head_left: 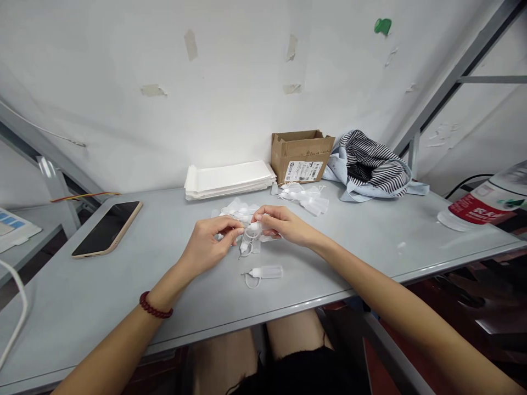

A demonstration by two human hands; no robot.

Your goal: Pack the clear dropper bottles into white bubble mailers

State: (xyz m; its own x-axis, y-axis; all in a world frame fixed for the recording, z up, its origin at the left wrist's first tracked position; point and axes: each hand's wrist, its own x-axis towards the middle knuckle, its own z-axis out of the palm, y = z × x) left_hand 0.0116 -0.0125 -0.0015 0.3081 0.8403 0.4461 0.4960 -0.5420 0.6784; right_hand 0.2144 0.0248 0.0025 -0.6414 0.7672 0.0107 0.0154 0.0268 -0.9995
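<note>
Whitish wall [230, 109], dotted with scraps of beige tape [191, 45], rises behind a smooth grey tabletop [382, 236], where a brown cardboard box [302, 156] stands in the upper centre-right of the frame. At the centre, the right hand [282, 224] has its thumb and fingers closed around a small dropper bottle with a white collar [254, 226], its body mostly hidden, while the left hand [216, 236] pinches at its thin tip; whether the fingertips hold the needle or a tiny cap is too small to tell. Just behind lies a loose pile of translucent plastic bottles [236, 207], and below the hands a single clear plastic bottle with a looped strap [270, 272] rests on its side. Such bottles should be very light, with soft walls that give under a squeeze and may turn slick between fingers. The firm collar looks the surest place to grip; the slender tip could bend or prick if pushed sideways, and the looped strap seems flexible enough to snag on neighbours.
</note>
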